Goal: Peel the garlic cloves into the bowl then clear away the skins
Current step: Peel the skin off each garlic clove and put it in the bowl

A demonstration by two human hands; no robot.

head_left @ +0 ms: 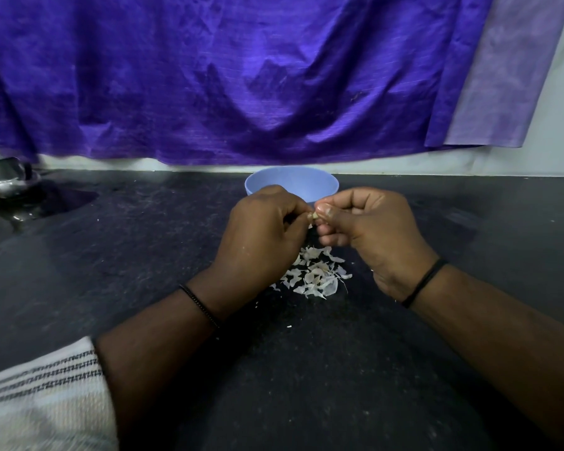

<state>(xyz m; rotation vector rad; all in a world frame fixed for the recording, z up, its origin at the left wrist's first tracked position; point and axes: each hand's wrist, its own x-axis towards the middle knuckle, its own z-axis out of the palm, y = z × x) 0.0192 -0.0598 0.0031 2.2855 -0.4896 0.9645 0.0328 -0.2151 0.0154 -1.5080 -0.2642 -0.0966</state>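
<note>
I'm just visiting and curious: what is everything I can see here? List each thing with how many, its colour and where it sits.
bowl: one, light blue, on the counter beyond the hands; contents hidden.
garlic clove: one, pale, pinched between both hands, mostly hidden.
garlic skins: a loose pile, white, on the counter below the hands.
counter: one, dark, speckled, across the whole foreground.
cloth: one, purple, hanging behind the counter.
metal vessel: one, shiny silver, far left edge, partly cut off.
wristbands: two, black, one on each wrist.
sleeve: one, white with dark stripes, lower left.
left hand: one, fingers curled on the clove.
right hand: one, pinching the clove's other side.
</note>
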